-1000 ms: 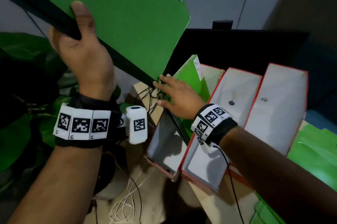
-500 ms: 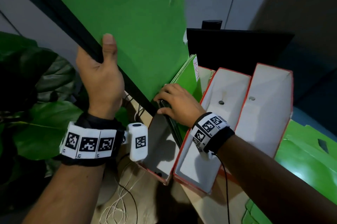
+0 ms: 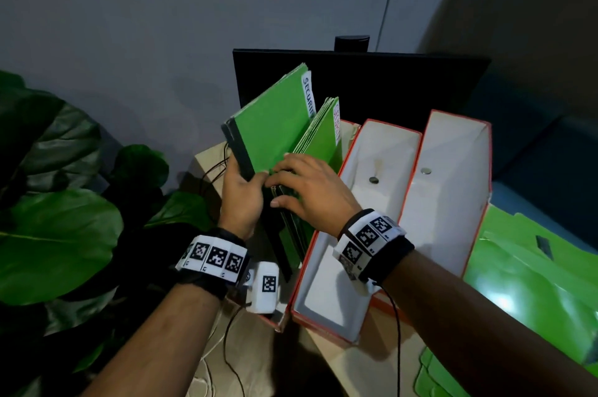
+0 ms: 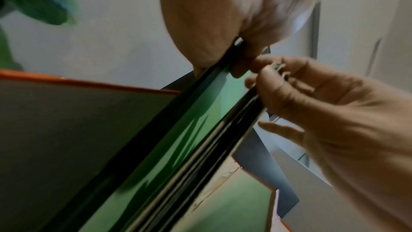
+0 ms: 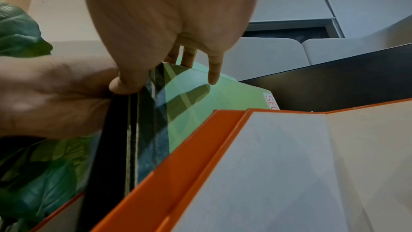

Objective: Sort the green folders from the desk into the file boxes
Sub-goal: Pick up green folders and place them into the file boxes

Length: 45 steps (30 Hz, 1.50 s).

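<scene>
Green folder [image 3: 270,125] in left hand [image 3: 241,199] grip, entering leftmost file box [image 3: 275,320]

The folder [image 3: 271,125] at twelve o'clock from the hands is bright green with a black spine and a white tab lettered in black. Just right of it, the filed folders [image 3: 318,141] are the same green, their white tab lettered in red. The file boxes [image 3: 382,189] are white inside with orange-red edges. At four o'clock lie more green folders [image 3: 530,273] on the pale wood desk [image 3: 382,351]. White wristbands [image 3: 215,257] carry black square-code patterns. At nine o'clock, dark green leaves [image 3: 55,235]. The monitor [image 3: 372,79] is black, the wall [image 3: 161,8] grey.
</scene>
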Available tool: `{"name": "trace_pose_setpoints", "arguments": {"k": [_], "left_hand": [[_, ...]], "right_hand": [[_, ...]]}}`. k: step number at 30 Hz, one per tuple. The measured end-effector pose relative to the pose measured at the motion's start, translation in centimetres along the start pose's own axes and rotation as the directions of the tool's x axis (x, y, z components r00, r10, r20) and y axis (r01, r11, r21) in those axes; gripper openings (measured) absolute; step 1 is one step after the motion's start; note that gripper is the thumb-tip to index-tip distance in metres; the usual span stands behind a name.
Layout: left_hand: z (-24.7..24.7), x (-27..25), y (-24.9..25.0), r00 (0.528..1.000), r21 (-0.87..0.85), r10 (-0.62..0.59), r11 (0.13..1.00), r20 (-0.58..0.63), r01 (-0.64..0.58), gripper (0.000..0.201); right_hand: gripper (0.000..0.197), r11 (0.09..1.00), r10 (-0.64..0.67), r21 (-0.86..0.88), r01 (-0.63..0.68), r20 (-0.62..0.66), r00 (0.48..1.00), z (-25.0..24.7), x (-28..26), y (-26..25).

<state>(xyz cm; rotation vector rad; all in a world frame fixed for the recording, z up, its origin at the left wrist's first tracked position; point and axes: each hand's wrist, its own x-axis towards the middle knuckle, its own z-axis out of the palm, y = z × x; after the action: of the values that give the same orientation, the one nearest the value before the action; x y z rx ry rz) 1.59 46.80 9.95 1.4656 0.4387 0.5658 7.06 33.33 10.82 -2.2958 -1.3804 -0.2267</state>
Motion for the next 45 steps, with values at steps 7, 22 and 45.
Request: {"name": "trace_pose_setpoints", "arguments": {"k": [7, 22, 45], "left_hand": [[0.3, 0.5, -1.1, 0.999, 0.014, 0.023, 1.000, -0.025, -0.022, 0.028], [-2.4, 3.2, 1.4, 0.986, 0.155, 0.120, 0.983, -0.114, -0.101, 0.027], [17.9, -9.5, 2.8, 0.681, 0.027, 0.418, 0.841, 0.601, -0.541, 0.030]], "right_hand": [[0.054, 0.988, 0.096, 0.120, -0.099, 0.028, 0.995, 0.8, 0.5, -0.7], [0.085, 0.941, 0.280, 0.128, -0.312, 0.217, 0.935, 4.0, 1.8, -1.7], [0.015, 0.841, 0.540, 0.112, -0.529, -0.201, 0.817, -11.2, -16.4, 8.5]]}}
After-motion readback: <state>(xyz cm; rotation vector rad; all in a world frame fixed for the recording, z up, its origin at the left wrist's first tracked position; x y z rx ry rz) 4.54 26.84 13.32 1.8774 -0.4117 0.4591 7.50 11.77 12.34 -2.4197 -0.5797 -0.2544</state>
